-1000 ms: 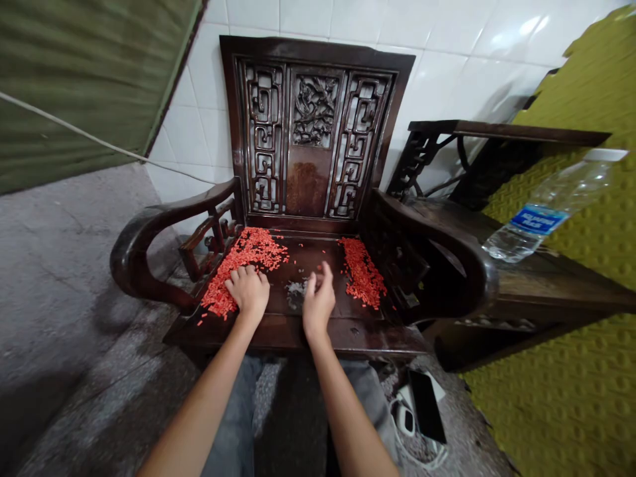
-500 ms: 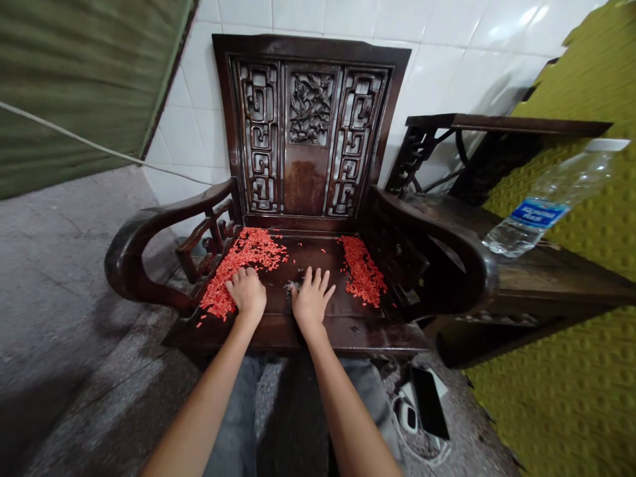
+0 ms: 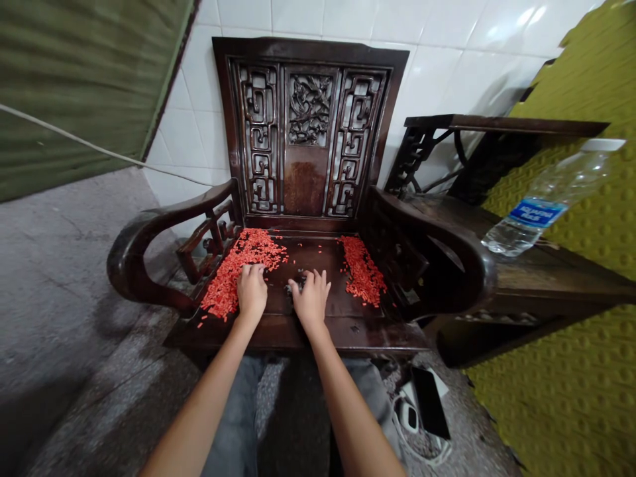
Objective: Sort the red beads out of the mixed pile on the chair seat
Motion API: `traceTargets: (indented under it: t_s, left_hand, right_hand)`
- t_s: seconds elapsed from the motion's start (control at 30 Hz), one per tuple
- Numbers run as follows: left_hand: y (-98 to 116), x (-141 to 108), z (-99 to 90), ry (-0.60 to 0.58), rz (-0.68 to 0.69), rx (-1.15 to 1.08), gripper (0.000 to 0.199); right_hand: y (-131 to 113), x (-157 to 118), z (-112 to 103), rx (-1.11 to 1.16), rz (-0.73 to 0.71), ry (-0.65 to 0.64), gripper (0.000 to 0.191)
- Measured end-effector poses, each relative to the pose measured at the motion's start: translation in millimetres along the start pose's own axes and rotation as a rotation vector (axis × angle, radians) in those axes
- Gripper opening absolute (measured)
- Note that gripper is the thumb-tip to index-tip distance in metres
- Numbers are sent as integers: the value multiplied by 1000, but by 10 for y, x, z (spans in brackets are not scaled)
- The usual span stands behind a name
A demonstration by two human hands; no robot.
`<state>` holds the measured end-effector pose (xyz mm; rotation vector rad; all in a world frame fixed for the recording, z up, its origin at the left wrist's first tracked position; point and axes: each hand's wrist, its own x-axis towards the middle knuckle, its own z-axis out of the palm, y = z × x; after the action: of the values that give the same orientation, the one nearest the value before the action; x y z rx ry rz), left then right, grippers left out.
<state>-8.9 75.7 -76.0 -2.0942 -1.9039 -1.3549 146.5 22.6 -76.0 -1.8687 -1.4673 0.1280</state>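
Small red pieces, short and stick-like, lie in a large left pile point(image 3: 223, 281) and a narrower right pile point(image 3: 362, 271) on the dark wooden chair seat point(image 3: 283, 324). My left hand point(image 3: 252, 293) is at the inner edge of the left pile, its fingers curved and the thumb apart from them; nothing shows in its grasp. Over the middle of the seat my right hand point(image 3: 311, 297) has its fingers spread and holds nothing visible. Beside its thumb is a small cluster of greyish-dark bits point(image 3: 289, 287), partly hidden by the hand.
Carved armrests flank the seat: left armrest point(image 3: 130, 248), right armrest point(image 3: 464, 248). A plastic water bottle point(image 3: 539, 212) stands on a wooden side table point(image 3: 536, 275). On the floor are a black phone point(image 3: 430, 403), a white device point(image 3: 409, 419) and a cable.
My left hand has shifted slightly right, off the pile, and its fingers have curled more. My right hand's fingers have drawn a little closer together.
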Motion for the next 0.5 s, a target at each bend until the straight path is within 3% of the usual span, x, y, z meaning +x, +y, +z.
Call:
traceTargets:
  t_s: [0.13, 0.33, 0.5]
  left_hand:
    - [-66, 19, 32, 77, -5, -169, 27]
    - [-165, 53, 72, 146, -35, -294, 21]
    - [-212, 65, 127, 98, -116, -438, 18]
  right_hand:
    - [-16, -19, 39, -113, -10, -59, 60]
    - [16, 25, 12, -35, 11, -48, 40]
    - [-2, 25, -11, -27, 14, -48, 41]
